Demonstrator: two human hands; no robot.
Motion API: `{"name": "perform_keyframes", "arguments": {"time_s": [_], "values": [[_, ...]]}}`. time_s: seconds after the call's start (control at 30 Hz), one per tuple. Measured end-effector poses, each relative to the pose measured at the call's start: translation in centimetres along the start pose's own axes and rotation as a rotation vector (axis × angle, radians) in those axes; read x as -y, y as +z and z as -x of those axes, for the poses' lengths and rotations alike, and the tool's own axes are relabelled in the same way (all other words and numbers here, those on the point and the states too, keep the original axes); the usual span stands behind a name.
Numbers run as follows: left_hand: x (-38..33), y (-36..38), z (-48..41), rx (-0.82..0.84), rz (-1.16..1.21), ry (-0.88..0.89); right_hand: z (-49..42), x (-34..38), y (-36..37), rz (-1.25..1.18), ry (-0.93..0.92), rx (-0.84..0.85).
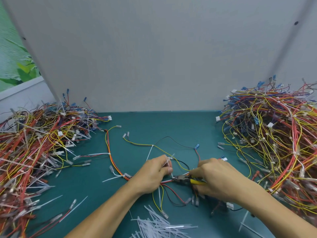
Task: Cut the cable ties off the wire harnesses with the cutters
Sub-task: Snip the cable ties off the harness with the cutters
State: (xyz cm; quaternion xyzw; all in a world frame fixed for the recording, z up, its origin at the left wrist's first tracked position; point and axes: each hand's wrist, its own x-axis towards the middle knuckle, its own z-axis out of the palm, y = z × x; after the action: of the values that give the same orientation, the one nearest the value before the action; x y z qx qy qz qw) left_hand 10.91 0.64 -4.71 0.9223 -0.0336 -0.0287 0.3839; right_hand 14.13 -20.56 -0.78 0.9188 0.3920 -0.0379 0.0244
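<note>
Your left hand (154, 174) lies near the middle of the worktop (171, 124), a matte teal mat. Its fingers are curled in, pinching a thin, translucent cable tie (167, 163) together with the wires it binds. Your right hand (217, 179) is clenched round the glossy yellow handles of the cutters (184, 179). Their dark, tapered metal nose points left and meets the red and white strands just below your left fingertips. Whether the blades have closed on anything cannot be made out.

The wire harness (109, 154) you are working on is splayed between your hands and the far edge. It is made of slim red, orange, yellow and black leads. Some run bundled in a long curve, others loop loosely and end in small clear-sleeved terminals and one blue one. Stiff white tie tails stick out from it at angles.

At the near edge, between your forearms, lies a bristly scatter of flat, pale, cut tie strips (159, 225).

A tangled heap of harnesses (34, 152) fills the left edge, spiked with long tie tails. A taller, denser heap (274, 134) of red and yellow loops with white plug housings fills the right edge.

A smooth grey panel (154, 57) rises behind the far edge.
</note>
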Motion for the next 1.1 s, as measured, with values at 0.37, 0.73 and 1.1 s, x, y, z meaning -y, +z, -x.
{"name": "perform_keyframes", "arguments": {"time_s": [0.37, 0.73, 1.1], "values": [[0.2, 0.1, -0.1, -0.01, 0.02, -0.019, -0.1, -0.4, 0.5, 0.09, -0.073, 0.033], [-0.3, -0.1, 0.3, -0.009, 0.166, -0.091, -0.3, -0.7, 0.9, 0.183, -0.13, -0.003], [0.1, 0.3, 0.5, -0.054, 0.268, -0.099, -0.2, -0.6, 1.1, 0.181, -0.117, -0.015]]}}
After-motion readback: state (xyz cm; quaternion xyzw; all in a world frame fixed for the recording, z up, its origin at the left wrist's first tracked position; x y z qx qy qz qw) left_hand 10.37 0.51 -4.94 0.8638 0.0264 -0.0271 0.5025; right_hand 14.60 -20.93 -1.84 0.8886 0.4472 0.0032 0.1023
